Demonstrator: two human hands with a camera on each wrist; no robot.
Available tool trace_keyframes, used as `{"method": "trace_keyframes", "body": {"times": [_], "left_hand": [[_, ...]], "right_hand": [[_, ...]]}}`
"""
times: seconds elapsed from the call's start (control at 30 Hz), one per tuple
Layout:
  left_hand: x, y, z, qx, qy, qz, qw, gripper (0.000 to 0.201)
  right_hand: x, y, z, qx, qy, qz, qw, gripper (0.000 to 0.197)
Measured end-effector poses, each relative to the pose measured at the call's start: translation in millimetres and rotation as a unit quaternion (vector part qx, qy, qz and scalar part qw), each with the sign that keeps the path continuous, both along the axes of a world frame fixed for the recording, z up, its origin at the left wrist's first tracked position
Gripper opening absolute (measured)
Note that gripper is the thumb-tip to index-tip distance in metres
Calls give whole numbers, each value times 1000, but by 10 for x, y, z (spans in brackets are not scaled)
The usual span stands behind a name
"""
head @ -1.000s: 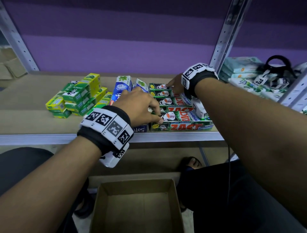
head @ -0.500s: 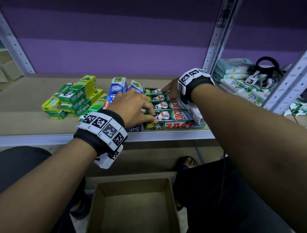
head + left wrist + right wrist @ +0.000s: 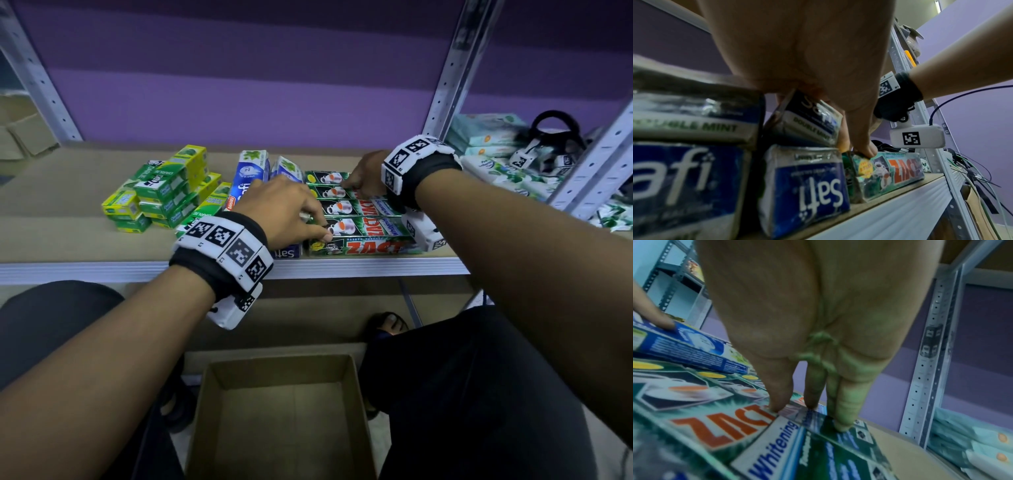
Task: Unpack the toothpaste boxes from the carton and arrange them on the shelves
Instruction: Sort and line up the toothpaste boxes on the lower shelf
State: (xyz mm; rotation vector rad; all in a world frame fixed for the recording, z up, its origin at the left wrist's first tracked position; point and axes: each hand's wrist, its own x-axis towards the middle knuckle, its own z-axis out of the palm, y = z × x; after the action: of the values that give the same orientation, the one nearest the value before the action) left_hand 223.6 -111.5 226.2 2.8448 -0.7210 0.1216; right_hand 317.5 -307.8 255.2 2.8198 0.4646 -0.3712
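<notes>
On the shelf lie green Zact toothpaste boxes side by side, with blue Safi boxes to their left. My left hand lies over the upper, tilted Safi box with fingers curled round it. Its thumb tip touches the front Zact box's left corner. My right hand presses straight fingertips onto the tops of the rear Zact boxes. The open carton stands on the floor below, with nothing visible inside.
Green and yellow Darlie boxes are stacked at the shelf's left. A metal upright stands right of the Zact boxes, with pale soft packs and a black-handled item behind it. My knees and a foot flank the carton.
Both hands stay on the same boxes; the view has only drifted slightly. No box has visibly been lifted or let go.
</notes>
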Motion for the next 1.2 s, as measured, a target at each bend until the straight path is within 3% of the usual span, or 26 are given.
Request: {"method": "trace_keyframes", "body": {"times": [0.13, 0.3, 0.47, 0.6, 0.7, 0.8, 0.97, 1.07, 1.2], "left_hand": [[17, 55, 18, -5, 15, -24, 1000, 35], [-10, 252, 46, -139, 17, -5, 990, 40], [28, 524, 166, -197, -25, 59, 978, 25], [111, 693, 164, -209, -42, 145, 966, 30], [177, 765, 112, -212, 17, 200, 956, 45], [209, 807, 69, -232, 98, 250, 935, 55], [198, 813, 65, -300, 188, 261, 898, 67], [176, 805, 85, -334, 225, 264, 876, 74], [154, 784, 122, -326, 232, 267, 877, 85]], "right_hand": [[-130, 39, 0, -24, -7, 13, 1000, 42], [-271, 81, 20, 82, -6, -15, 997, 41], [-447, 268, 192, 152, -38, -26, 987, 28], [-534, 523, 258, 241, -1, -46, 970, 36], [-553, 714, 224, 266, 30, -63, 961, 52], [-545, 853, 165, 323, 53, -94, 940, 60], [-511, 944, 78, 426, 115, -167, 882, 70], [-498, 953, 50, 464, 135, -196, 853, 65], [-521, 938, 51, 502, 154, -214, 824, 49]]}}
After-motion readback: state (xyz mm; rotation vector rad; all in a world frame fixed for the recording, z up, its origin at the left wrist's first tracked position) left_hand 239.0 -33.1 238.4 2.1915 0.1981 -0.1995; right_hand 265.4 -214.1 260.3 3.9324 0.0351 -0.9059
